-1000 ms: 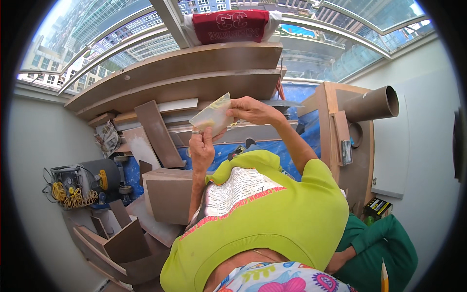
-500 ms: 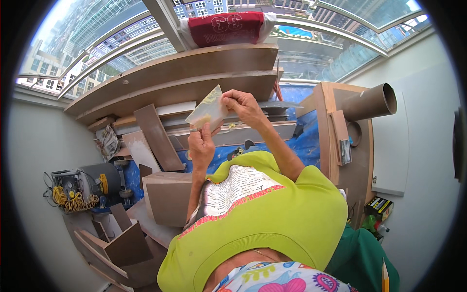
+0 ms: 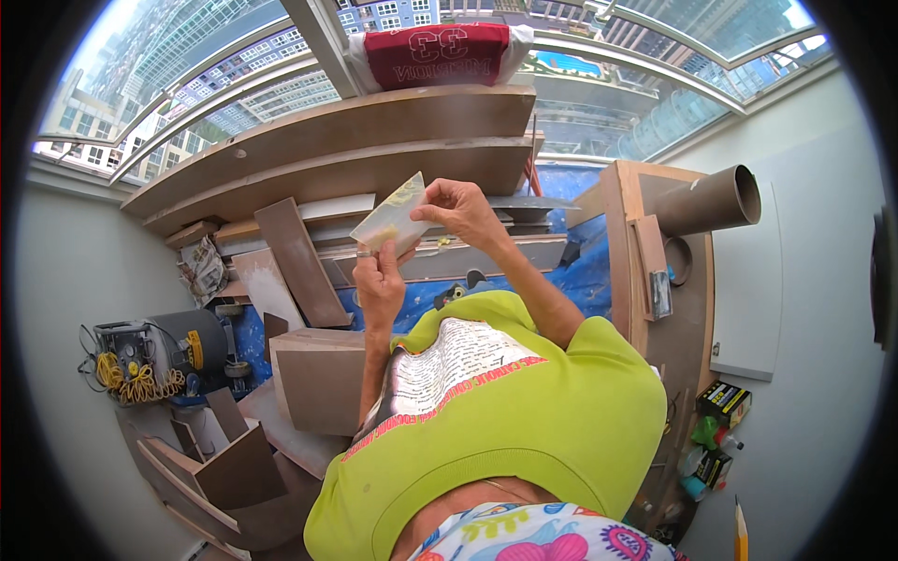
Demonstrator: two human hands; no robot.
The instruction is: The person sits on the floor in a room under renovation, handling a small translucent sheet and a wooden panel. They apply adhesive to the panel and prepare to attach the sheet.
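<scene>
"so, what's the left hand [image 3: 379, 285] doing?"

"pinching the sheet [image 3: 391, 217] from below: thumb flat on the near face, fingers mostly hidden behind. there's a ring [image 3: 363, 252] on one finger."

"and the right hand [image 3: 456, 213]?"

"thumb and forefinger drawn close together at the sheet's right edge, pinching it there. the other fingers curl in toward the palm."

"where's the sheet, then?"

"up in the air between the hands, tilted, one corner pointing up. it's pale and see-through in part, with yellowish patches. it hangs in front of the boards [image 3: 346, 140], beyond the green shirt [image 3: 524, 402]."

"anything off to the sides?"

"on the right, a brown tube [image 3: 706, 201] lies on its side on a cabinet [image 3: 624, 243]. on the left, a machine [image 3: 150, 360] with yellow coils [image 3: 145, 381] stands by the wall. blue plastic [image 3: 589, 290] covers part of the floor."
</scene>
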